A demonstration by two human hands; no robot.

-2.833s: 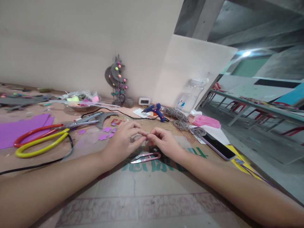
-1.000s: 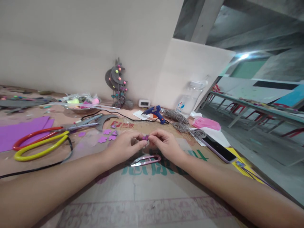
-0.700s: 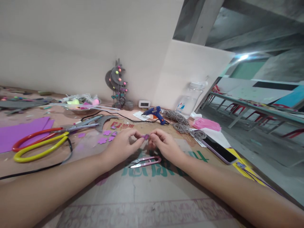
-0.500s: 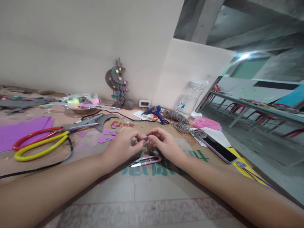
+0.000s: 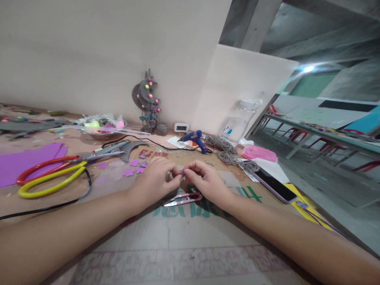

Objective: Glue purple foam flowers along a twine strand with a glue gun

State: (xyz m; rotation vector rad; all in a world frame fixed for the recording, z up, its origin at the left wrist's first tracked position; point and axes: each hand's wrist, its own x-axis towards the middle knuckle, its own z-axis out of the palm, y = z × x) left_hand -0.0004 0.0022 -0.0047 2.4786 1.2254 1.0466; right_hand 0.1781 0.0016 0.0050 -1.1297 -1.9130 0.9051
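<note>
A small purple piece (image 5: 182, 173) shows between the fingertips of both hands; its shape is mostly hidden. My left hand (image 5: 158, 178) pinches it from the left, and my right hand (image 5: 203, 178) pinches it from the right, fingertips nearly touching. Just below the hands, pink-handled thread snips (image 5: 185, 198) lie on the cardboard (image 5: 190, 233). Left of my left hand are several purple flower-shaped cutouts (image 5: 128, 172), lying flat.
Red-and-yellow-handled scissors (image 5: 53, 190) and purple sheets (image 5: 26, 162) lie left. Behind the hands are a blue glue gun (image 5: 194, 138), grey cord coils (image 5: 228, 157), a small clock (image 5: 181, 127) and a hanging moon ornament (image 5: 147, 99). A phone (image 5: 274, 184) and water bottle (image 5: 240, 120) stand right.
Both hands keep their pinch at nearly the same spot, and the purple piece between the fingertips shows slightly less. The view has shifted very slightly.
</note>
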